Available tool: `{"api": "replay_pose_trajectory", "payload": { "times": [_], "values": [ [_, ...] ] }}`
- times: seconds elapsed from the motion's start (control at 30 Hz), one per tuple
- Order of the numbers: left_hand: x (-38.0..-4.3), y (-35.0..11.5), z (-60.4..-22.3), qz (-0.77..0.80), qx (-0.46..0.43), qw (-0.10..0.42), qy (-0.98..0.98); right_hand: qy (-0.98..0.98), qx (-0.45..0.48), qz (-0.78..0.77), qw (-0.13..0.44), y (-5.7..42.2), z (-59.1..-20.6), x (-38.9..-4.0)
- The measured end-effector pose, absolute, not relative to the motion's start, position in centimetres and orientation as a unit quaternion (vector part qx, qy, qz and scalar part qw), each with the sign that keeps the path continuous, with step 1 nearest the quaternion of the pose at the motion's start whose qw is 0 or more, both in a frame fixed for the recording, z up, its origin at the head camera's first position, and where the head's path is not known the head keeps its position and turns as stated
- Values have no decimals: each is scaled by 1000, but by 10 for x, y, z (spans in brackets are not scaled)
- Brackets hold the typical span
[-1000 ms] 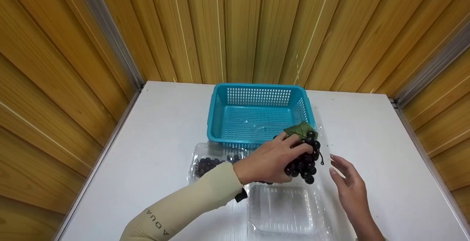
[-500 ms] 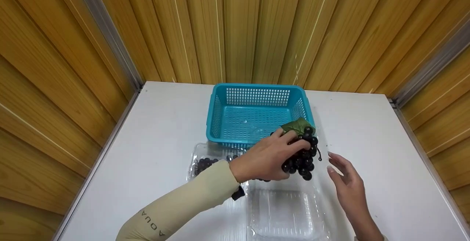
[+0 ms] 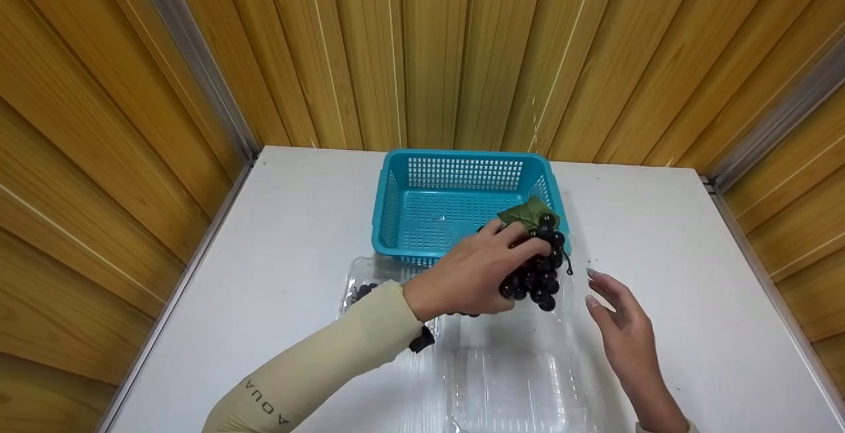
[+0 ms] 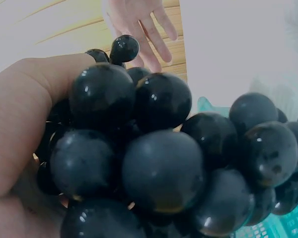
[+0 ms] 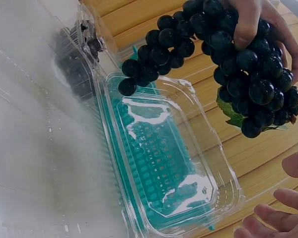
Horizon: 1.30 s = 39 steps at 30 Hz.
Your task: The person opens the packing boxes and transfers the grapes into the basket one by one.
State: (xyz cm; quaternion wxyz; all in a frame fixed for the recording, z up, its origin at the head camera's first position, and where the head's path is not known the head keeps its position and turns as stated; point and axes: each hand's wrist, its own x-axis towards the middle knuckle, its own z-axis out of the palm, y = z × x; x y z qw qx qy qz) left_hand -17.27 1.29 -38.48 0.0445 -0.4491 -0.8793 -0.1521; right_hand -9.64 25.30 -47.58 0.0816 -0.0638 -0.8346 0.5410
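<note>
My left hand [image 3: 472, 273] grips a bunch of black grapes [image 3: 542, 281] with a green leaf [image 3: 531, 212] and a short stem. It holds the bunch above a clear plastic clamshell container [image 3: 515, 387] that lies unfolded in front of the basket. In the left wrist view, the thumb [image 4: 15, 124] presses against the grapes, which fill much of the frame. Right of the container, my right hand [image 3: 624, 334] is held with fingers apart and nothing in them. The right wrist view shows the bunch dangling over one clear half of the clamshell [image 5: 164, 153].
A teal plastic basket [image 3: 469, 154] stands behind the containers, nothing seen inside. Left of the clamshell, partly hidden by my forearm, another clear container [image 3: 350, 274] holds dark grapes. Wood-look panels [image 3: 429, 57] enclose the white table [image 3: 297, 222].
My left hand has moved the grape bunch slightly away from me and to the left, still gripping it. My right hand has barely shifted.
</note>
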Motion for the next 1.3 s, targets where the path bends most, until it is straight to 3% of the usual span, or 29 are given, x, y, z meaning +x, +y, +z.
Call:
{"api": "replay_pose_trajectory", "payload": {
  "times": [1.07, 1.3],
  "values": [
    [-185, -12, -368, -156, -408, 52, -898, -847, -50, 524, 76, 247, -472, -106],
    [-190, -17, -365, -161, -406, 76, -896, -845, -45, 527, 77, 245, -470, -107]
  ]
}}
